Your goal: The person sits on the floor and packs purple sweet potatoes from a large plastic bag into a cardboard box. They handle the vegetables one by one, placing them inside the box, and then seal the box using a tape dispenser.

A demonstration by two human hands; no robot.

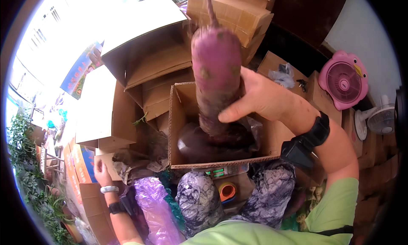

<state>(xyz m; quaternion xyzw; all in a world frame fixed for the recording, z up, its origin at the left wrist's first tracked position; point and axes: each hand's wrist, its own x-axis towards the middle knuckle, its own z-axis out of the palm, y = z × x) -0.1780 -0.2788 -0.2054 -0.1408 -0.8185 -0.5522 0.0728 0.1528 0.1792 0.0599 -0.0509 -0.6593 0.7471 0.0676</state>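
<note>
My right hand [255,98] grips a large purple-skinned root vegetable [216,60], slightly blurred. It stands nearly upright, its long thin root pointing away at the top of the view. Beneath it is an open cardboard box [277,133] lined with a dark plastic bag [191,146]. Part of the bag is hidden behind the vegetable. At the lower left, my left hand [102,173] hangs beside a cardboard carton, its fingers loosely curled. Whether those fingers hold anything cannot be made out.
A scale with a green-lit display [216,172] shows at the box's near edge, between my knees. A tape roll [227,191] lies close by. Open cartons [156,66] crowd the far left. A pink fan [344,81] and a white fan [382,119] stand right. Purple plastic [156,210] lies left.
</note>
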